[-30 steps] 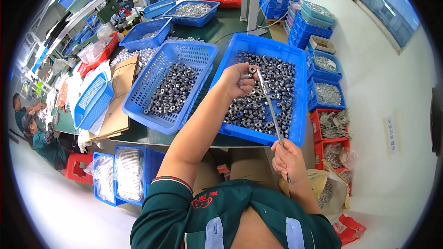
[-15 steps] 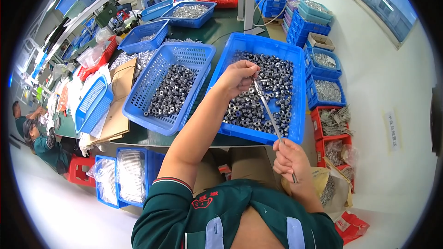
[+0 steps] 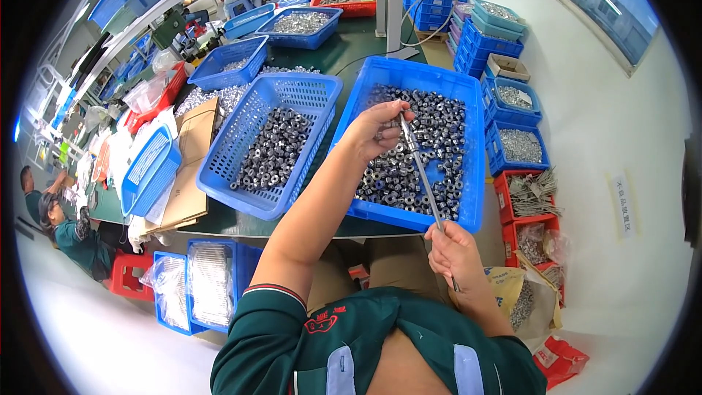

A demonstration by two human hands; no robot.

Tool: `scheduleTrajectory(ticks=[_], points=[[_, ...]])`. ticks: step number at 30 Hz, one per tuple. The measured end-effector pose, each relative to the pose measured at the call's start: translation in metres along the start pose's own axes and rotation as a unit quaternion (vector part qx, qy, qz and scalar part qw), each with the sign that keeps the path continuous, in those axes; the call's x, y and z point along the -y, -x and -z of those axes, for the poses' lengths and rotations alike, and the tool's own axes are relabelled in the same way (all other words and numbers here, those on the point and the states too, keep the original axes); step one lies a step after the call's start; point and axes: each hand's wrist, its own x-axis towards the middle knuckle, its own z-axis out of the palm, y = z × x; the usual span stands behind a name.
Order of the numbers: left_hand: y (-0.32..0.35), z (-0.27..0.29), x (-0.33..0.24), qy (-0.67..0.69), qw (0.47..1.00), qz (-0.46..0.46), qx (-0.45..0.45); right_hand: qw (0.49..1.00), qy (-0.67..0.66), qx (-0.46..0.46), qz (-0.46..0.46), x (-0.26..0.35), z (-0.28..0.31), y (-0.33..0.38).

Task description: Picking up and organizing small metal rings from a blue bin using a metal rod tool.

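Observation:
My right hand [image 3: 455,250] is wrapped round the lower part of a thin metal rod [image 3: 428,186], whose near end sticks out below the fist. The rod slants up and away to my left hand [image 3: 376,130], closed with thumb and fingertips at its far tip. Shiny small metal nuts show among the left fingers, partly hidden. Close to the tip, a silver ring-like piece [image 3: 412,142] sits around the rod. Both hands are above or at the near edge of a solid blue bin [image 3: 474,175] holding many loose metal nuts [image 3: 447,124] with round holes.
Left of the bin stands a blue perforated basket [image 3: 212,168] with similar nuts. Cardboard [image 3: 191,164] and a small blue basket [image 3: 150,168] lie further left on the green table [image 3: 351,36]. Stacked crates [image 3: 504,150] line the right wall. Two people sit at far left.
The rod's near end and my right hand have shifted slightly left and toward the bin. My left hand stays at the far tip, its fingers turned a little. The view has shifted slightly.

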Motion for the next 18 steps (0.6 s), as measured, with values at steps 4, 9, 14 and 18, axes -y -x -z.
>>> scheduleTrajectory(ticks=[4, 9, 14, 18], points=[[0.000, 0.001, 0.000, 0.017, 1.000, 0.008, 0.010, 1.000, 0.010, 0.004, 0.009, 0.001, -0.001, -0.002], [0.000, 0.003, -0.002, 0.026, 1.000, 0.003, -0.004, 0.997, 0.080, -0.020, 0.013, 0.000, -0.007, -0.006], [0.000, 0.003, -0.004, 0.056, 0.997, -0.039, 0.046, 0.991, -0.112, 0.070, -0.017, 0.010, -0.001, -0.002], [0.001, -0.001, -0.006, 0.085, 0.993, -0.025, 0.075, 0.990, -0.121, 0.075, -0.011, 0.005, 0.000, -0.004]])
